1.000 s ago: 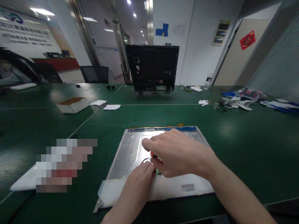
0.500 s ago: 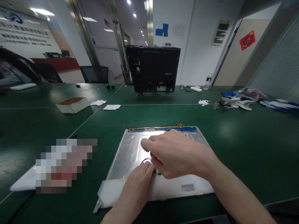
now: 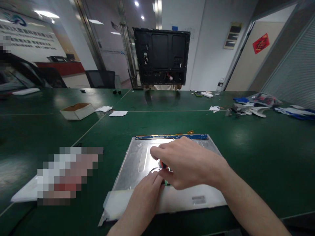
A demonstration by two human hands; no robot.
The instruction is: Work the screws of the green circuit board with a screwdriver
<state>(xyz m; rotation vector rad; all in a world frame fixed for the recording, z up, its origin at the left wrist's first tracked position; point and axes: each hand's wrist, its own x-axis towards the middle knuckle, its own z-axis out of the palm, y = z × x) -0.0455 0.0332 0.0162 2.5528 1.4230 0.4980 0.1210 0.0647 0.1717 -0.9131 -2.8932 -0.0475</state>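
Observation:
A silver metal panel (image 3: 130, 160) lies flat on the green table, with a blue circuit strip (image 3: 172, 137) along its far edge and a whitish band (image 3: 182, 200) along its near side. My right hand (image 3: 187, 164) is closed round a red and black tool handle (image 3: 163, 164) above the panel's middle. Beside it, my left hand (image 3: 147, 190) rests with fingers together at a small green board (image 3: 167, 179) and a thin wire; whatever its fingertips hold is hidden.
Across the table, a person's hands (image 3: 180, 87) hold up a black frame (image 3: 162, 55). An open box (image 3: 77, 111) and paper (image 3: 118, 113) lie at the left. A bottle (image 3: 219, 86) and loose parts (image 3: 242, 108) are at the right. Something pixelated lies at the near left.
The black frame across the table has risen and tilted, showing the person's fingers under it. My right hand has shifted slightly and more of the tool handle shows. My left hand has barely moved.

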